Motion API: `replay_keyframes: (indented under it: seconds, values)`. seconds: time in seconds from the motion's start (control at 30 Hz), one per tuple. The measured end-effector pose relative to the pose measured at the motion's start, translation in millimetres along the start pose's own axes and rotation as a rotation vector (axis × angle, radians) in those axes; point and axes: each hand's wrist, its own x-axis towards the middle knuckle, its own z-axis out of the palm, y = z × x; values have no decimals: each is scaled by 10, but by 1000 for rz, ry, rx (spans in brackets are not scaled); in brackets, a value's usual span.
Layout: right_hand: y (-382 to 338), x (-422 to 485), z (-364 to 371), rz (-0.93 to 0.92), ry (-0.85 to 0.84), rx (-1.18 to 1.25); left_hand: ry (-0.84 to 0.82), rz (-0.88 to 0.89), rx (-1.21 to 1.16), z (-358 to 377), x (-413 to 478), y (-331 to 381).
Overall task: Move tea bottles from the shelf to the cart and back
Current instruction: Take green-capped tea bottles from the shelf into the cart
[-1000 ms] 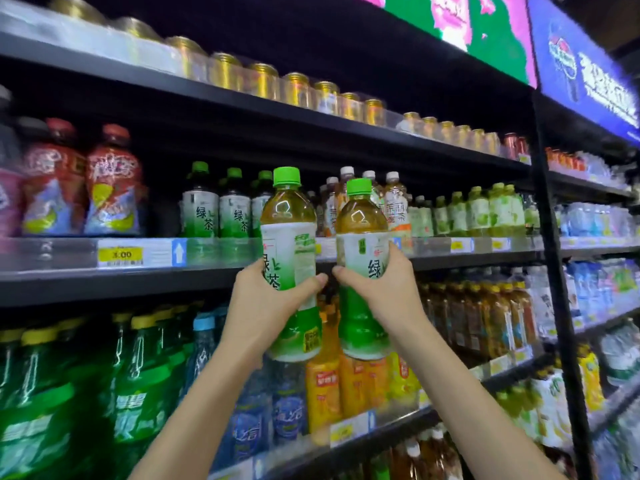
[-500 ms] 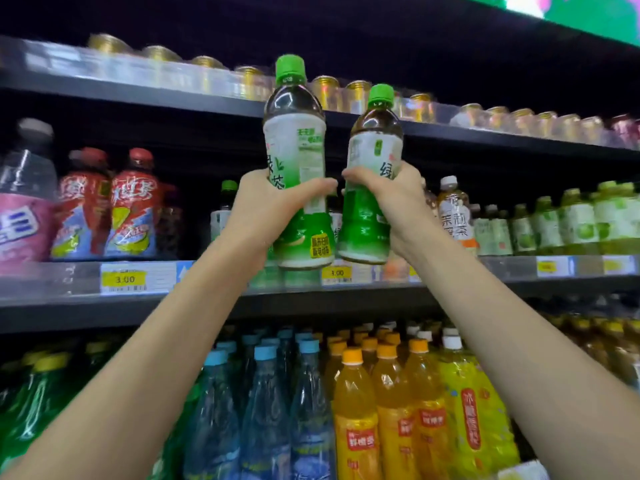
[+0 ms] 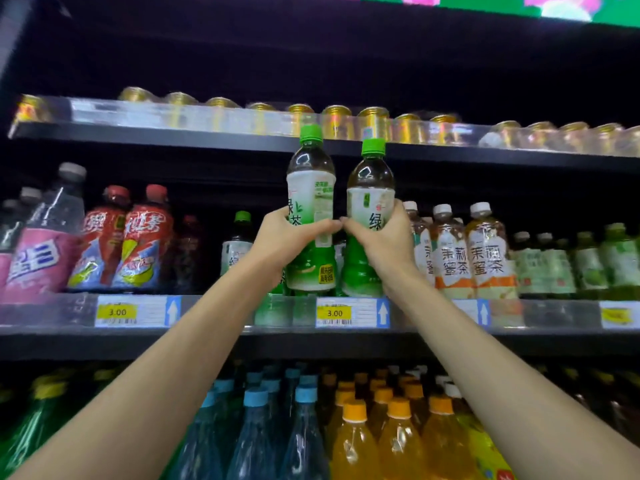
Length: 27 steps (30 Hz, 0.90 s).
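Left hand [image 3: 282,239] and right hand [image 3: 382,242]: fingers curled around ribbed plastic tea bottles [image 3: 310,216], [image 3: 369,216], upright above the shelf [image 3: 214,332] edge.

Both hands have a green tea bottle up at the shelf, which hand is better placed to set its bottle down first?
Probably the right hand: the right bottle sits slightly lower, its base near the shelf rail, beside the white-capped tea bottles. The left hand holds the left bottle a touch higher.

Two glossy clear-plastic green-capped tea bottles [image 3: 311,216] wear smooth printed film labels; the gold cans [image 3: 336,122] look shiny metal; the dark shelf edge [image 3: 145,138] looks matt.
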Motion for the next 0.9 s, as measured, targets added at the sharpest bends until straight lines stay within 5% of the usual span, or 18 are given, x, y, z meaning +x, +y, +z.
replay_keyframes:
  seconds: [0.43, 0.9]
  values:
    - [372, 99, -29, 284, -359, -20, 53, -27, 226, -88, 126, -250]
    - [351, 241, -324, 302, -505, -233, -175, -172, 586, -17, 281, -446]
